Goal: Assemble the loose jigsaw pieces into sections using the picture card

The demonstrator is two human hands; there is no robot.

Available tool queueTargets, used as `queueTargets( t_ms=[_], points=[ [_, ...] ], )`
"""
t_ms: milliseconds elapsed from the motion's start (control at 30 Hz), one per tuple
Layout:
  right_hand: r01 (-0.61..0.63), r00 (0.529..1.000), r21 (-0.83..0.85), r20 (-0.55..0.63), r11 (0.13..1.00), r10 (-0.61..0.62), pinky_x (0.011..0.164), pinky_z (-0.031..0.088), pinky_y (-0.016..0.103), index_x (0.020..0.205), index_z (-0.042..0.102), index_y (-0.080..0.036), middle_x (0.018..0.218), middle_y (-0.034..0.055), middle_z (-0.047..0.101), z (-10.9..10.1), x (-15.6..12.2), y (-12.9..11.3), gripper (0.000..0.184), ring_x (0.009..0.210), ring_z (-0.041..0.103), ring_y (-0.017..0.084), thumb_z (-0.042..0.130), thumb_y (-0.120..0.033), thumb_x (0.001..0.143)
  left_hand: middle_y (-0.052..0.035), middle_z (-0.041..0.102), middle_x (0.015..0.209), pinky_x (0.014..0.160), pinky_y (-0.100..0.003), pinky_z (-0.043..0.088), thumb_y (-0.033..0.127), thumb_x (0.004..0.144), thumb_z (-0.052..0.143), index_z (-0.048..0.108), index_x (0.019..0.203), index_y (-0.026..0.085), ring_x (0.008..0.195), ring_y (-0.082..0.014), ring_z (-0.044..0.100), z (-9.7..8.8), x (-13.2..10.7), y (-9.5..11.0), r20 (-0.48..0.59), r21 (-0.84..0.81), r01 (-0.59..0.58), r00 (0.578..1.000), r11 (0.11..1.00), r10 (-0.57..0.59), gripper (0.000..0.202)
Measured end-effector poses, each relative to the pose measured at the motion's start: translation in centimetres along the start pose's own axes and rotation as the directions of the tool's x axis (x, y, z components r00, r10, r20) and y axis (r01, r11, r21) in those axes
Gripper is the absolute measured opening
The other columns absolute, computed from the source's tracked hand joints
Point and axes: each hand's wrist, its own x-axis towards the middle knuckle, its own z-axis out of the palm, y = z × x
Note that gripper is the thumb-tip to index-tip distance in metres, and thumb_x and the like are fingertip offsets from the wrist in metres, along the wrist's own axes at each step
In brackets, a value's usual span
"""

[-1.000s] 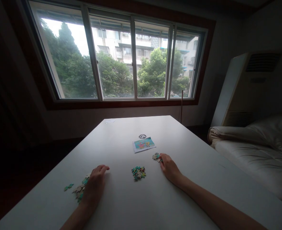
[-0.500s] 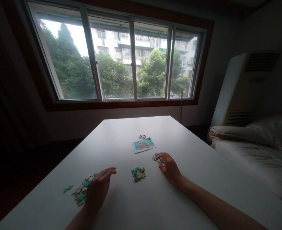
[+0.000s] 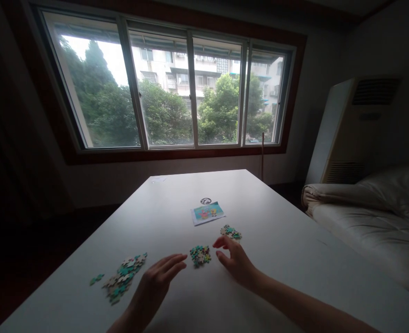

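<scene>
On the white table (image 3: 176, 199) lie three small heaps of jigsaw pieces. The middle heap (image 3: 200, 255) sits between my two hands. My left hand (image 3: 158, 282) hovers just left of it, fingers stretched out toward it, holding nothing. My right hand (image 3: 235, 260) is just right of it, fingers loosely spread and curved, empty. A second heap (image 3: 231, 232) lies beyond my right hand, apart from it. The largest heap (image 3: 123, 278) spreads out left of my left hand. A small picture card (image 3: 207, 212) lies further back.
A small dark round object (image 3: 206, 200) sits behind the card. A single stray piece (image 3: 96, 279) lies at the far left. A wide window fills the far wall. A pale sofa (image 3: 367, 212) and a standing air conditioner (image 3: 350, 129) are at the right.
My left hand left the left heap and moved right toward the middle heap, opening out. My right hand came off the far heap and drew back toward the middle one.
</scene>
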Motion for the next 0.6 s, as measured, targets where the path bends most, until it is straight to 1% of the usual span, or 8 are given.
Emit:
queueTargets(
  t_ms=[67, 167, 267, 367, 467, 600],
  points=[
    [-0.008, 1.0, 0.036, 0.025, 0.999, 0.007, 0.079, 0.046, 0.033, 0.088, 0.058, -0.017, 0.088, 0.0049, 0.064, 0.6, -0.7, -0.5, 0.019, 0.085, 0.059, 0.019, 0.05, -0.007, 0.074, -0.0018, 0.073, 0.095, 0.071, -0.025, 0.056, 0.003, 0.085, 0.035, 0.065, 0.087, 0.022, 0.085, -0.0146, 0.069, 0.0, 0.3, 1.0, 0.015, 0.002, -0.043, 0.999, 0.999, 0.043, 0.035],
    [0.011, 0.999, 0.011, 0.051, 1.0, -0.011, 0.079, 0.046, 0.033, 0.087, 0.057, -0.017, 0.089, 0.0058, 0.064, 1.1, -1.5, -0.8, 0.02, 0.085, 0.058, 0.02, 0.051, -0.005, 0.071, -0.0012, 0.074, 0.092, 0.069, -0.025, 0.056, 0.008, 0.09, 0.035, 0.064, 0.085, 0.021, 0.082, -0.0145, 0.069, 0.3, 0.6, 2.0, 0.003, -0.018, -0.086, 0.996, 0.996, 0.086, 0.033],
    [0.059, 0.996, 0.002, 0.066, 0.998, -0.059, 0.079, 0.046, 0.032, 0.087, 0.056, -0.017, 0.089, 0.0063, 0.063, 1.1, -1.8, -0.7, 0.021, 0.086, 0.058, 0.02, 0.051, -0.004, 0.071, -0.0011, 0.074, 0.09, 0.068, -0.025, 0.056, 0.013, 0.093, 0.032, 0.064, 0.086, 0.021, 0.08, -0.0142, 0.069, 0.5, 0.6, 2.5, -0.022, -0.026, -0.104, 0.994, 0.994, 0.103, 0.034],
    [0.105, 0.992, 0.0, 0.074, 0.994, -0.105, 0.078, 0.046, 0.032, 0.087, 0.055, -0.018, 0.088, 0.0058, 0.062, 1.0, -1.8, -0.7, 0.023, 0.085, 0.058, 0.02, 0.051, -0.003, 0.07, -0.0025, 0.074, 0.09, 0.069, -0.023, 0.056, 0.016, 0.095, 0.033, 0.063, 0.089, 0.02, 0.079, -0.0129, 0.069, 0.7, 0.4, 2.6, -0.029, -0.055, -0.101, 0.995, 0.993, 0.1, 0.031],
    [0.202, 0.976, 0.012, 0.086, 0.979, -0.202, 0.079, 0.046, 0.032, 0.091, 0.055, -0.019, 0.091, 0.0055, 0.06, 0.9, -1.9, -0.8, 0.026, 0.088, 0.057, 0.02, 0.052, -0.004, 0.069, -0.0039, 0.072, 0.095, 0.073, -0.02, 0.055, 0.016, 0.095, 0.034, 0.063, 0.097, 0.02, 0.083, -0.012, 0.069, 1.0, -0.1, 2.6, -0.022, -0.095, -0.074, 0.997, 0.993, 0.072, 0.03],
    [0.359, 0.921, -0.005, 0.162, 0.933, -0.353, 0.08, 0.047, 0.031, 0.099, 0.054, -0.02, 0.097, 0.0064, 0.06, 0.9, -2.3, -1.3, 0.033, 0.092, 0.056, 0.02, 0.052, -0.005, 0.07, -0.0044, 0.07, 0.104, 0.08, -0.019, 0.053, 0.016, 0.094, 0.035, 0.062, 0.105, 0.022, 0.092, -0.0116, 0.067, 1.4, -0.5, 2.7, -0.003, -0.164, -0.064, 0.998, 0.984, 0.064, 0.03]
  ],
)
